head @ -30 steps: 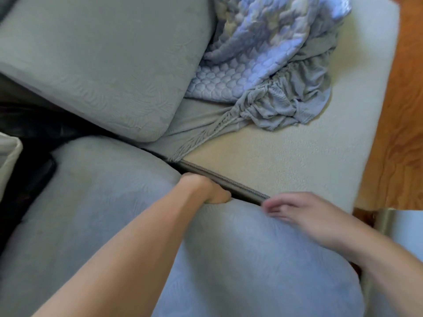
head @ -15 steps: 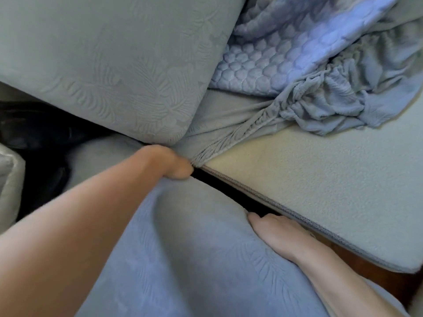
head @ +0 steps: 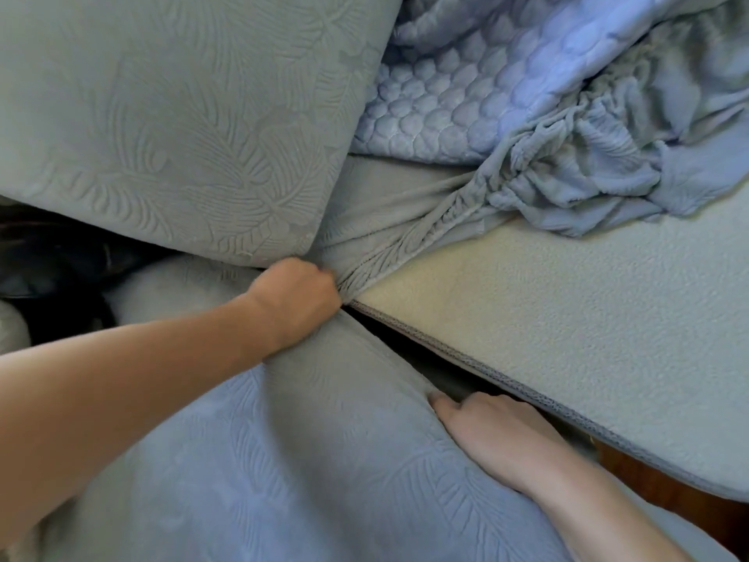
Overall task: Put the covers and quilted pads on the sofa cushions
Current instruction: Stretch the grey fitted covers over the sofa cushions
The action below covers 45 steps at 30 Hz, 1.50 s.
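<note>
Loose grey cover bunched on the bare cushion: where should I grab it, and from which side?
Take the loose grey cover by its gathered elastic hem, the ridged band running up from the left hand to the bunch. Come from above on the bare cushion side: that side is unobstructed, and the covered back cushion blocks the other.

left hand (head: 298, 296) fingers tucked under cover — right hand (head: 490, 434) fingertips hidden in gap.
</note>
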Each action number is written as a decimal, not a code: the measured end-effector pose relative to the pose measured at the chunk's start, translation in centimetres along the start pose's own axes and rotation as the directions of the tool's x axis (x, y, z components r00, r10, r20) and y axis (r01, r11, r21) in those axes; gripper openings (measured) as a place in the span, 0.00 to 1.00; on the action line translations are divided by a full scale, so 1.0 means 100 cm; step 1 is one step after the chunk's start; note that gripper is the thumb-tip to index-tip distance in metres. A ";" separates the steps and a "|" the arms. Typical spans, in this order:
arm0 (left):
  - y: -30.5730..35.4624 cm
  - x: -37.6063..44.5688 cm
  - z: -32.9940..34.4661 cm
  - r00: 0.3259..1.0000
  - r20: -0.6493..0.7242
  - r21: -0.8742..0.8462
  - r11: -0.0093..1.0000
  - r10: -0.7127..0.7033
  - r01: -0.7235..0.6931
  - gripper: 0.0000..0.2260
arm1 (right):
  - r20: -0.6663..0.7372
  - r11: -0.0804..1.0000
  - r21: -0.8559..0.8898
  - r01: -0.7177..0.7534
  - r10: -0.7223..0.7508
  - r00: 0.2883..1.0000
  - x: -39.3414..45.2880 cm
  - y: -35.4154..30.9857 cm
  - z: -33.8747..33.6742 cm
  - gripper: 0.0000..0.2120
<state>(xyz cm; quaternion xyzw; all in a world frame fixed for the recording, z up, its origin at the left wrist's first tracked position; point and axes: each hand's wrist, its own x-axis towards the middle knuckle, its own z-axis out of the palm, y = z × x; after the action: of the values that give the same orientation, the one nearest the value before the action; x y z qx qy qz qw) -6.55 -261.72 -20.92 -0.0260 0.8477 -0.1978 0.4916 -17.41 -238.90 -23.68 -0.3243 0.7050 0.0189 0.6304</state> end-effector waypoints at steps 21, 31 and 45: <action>0.023 -0.007 -0.022 0.982 0.187 -0.334 0.941 0.007 0.057 0.12 | 0.024 1.000 0.017 -0.024 0.024 0.999 0.008 0.004 -0.002 0.26; 0.025 -0.004 -0.021 0.914 0.290 -0.759 0.650 0.285 0.038 0.27 | -0.101 0.987 0.017 -0.161 0.162 0.982 0.012 0.000 0.003 0.13; 0.042 0.036 -0.038 0.780 0.474 -0.713 0.698 0.409 0.067 0.22 | 0.203 0.989 -0.064 -0.137 0.147 0.968 0.051 -0.001 -0.009 0.20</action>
<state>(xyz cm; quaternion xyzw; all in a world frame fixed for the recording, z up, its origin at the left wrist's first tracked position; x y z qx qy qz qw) -10.99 -257.53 -23.71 -0.1862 0.6546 0.2042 0.7036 -18.11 -241.60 -28.10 -0.2848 0.6563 0.1149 0.6892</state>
